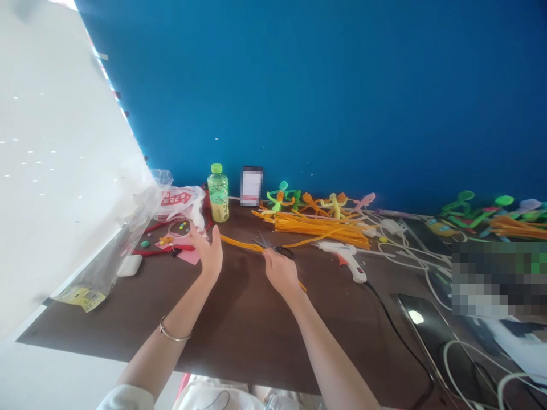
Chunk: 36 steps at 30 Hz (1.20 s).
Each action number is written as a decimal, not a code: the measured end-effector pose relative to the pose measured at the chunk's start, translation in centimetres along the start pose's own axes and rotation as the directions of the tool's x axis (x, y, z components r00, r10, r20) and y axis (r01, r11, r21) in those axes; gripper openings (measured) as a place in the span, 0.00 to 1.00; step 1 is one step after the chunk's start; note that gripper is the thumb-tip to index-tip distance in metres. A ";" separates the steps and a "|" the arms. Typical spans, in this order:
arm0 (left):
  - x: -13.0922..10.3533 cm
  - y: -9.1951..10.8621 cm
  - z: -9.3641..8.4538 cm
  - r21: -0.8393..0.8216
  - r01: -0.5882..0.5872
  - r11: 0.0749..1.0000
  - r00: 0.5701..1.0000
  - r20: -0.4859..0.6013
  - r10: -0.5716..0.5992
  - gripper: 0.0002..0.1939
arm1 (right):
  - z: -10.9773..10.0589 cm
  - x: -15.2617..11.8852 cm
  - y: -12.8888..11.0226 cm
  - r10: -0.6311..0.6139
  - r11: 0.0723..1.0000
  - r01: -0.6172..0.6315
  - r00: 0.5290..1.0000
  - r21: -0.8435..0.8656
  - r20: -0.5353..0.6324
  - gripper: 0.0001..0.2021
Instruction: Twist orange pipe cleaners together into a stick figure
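In the head view my left hand (208, 253) is raised over the table with its thumb and fingers apart, and nothing shows in its grasp. My right hand (281, 272) is closed on a few orange pipe cleaners (239, 244). They reach from its fingertips toward my left palm, and one orange tail comes out below the right hand. Just behind the right fingers lies a pair of scissors (285, 251) with dark handles. Farther back is a thick bundle of orange pipe cleaners (318, 229).
A white glue gun (346, 256) lies to the right, its black cord running forward past a dark phone (431, 336). Pipe-cleaner figures (337, 204) stand along the blue wall. At the back are a green-capped bottle (219, 195) and an upright phone (252, 187). Plastic bags (179, 202) sit left.
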State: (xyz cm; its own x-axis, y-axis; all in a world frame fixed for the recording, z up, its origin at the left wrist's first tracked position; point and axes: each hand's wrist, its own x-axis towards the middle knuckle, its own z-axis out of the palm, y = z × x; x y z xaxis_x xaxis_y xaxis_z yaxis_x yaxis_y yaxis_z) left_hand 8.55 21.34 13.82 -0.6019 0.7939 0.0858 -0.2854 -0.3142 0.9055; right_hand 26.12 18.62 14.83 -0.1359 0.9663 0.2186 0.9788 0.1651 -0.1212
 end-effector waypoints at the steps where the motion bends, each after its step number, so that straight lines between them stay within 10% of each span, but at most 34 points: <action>1: -0.2 0.2 0.0 0.054 -0.120 0.991 0.992 0.045 0.118 0.30 | -0.1 0.0 -0.1 0.003 1.000 -0.003 1.000 -0.001 0.003 0.13; 3: -0.7 0.2 0.2 0.128 -0.419 0.899 0.864 0.361 0.351 0.25 | -0.2 -0.1 -0.3 -0.001 1.000 0.001 1.000 -0.001 0.011 0.13; 6: -1.6 -1.0 0.7 0.067 -0.604 0.794 0.499 0.809 0.311 0.22 | -0.4 -0.1 -0.4 -0.038 0.999 0.037 0.999 0.012 0.025 0.12; 8: -1.9 -2.0 0.9 0.068 -0.568 0.820 0.426 0.877 0.222 0.20 | -0.5 -0.1 -0.3 -0.077 0.997 0.077 0.997 0.027 0.027 0.13; 14: -0.7 -2.2 0.4 0.091 -0.587 0.804 0.452 0.861 0.233 0.06 | -1.0 0.2 1.1 -0.244 0.961 0.246 0.969 0.124 -0.035 0.14; 17: 0.1 -1.7 0.2 0.193 -0.547 0.815 0.516 0.844 0.147 0.07 | -1.2 0.6 2.5 -0.130 0.912 0.166 0.984 0.375 -0.121 0.12; 22: 1.3 -1.9 -0.2 0.310 -0.359 0.881 0.650 0.760 -0.003 0.11 | -0.8 1.2 3.8 0.223 0.482 -0.049 0.973 0.875 -0.068 0.12; 26: 1.7 -2.3 -0.3 0.353 -0.377 0.856 0.649 0.761 -0.028 0.12 | -0.4 1.5 3.6 0.381 0.116 -0.004 0.923 0.993 -0.041 0.15; 36: 1.6 -1.9 -0.4 0.351 -0.386 0.853 0.656 0.755 -0.014 0.13 | 0.3 1.7 3.4 0.529 -0.067 0.078 0.848 0.995 -0.031 0.17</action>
State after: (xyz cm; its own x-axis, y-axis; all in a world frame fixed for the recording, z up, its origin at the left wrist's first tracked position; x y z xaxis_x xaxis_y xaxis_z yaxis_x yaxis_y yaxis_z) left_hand 7.84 22.95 12.05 0.1726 0.9179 0.3573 0.2508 -0.3917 0.8852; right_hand 29.16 20.85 14.45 0.4070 0.9008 0.1511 -0.2289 0.2607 -0.9379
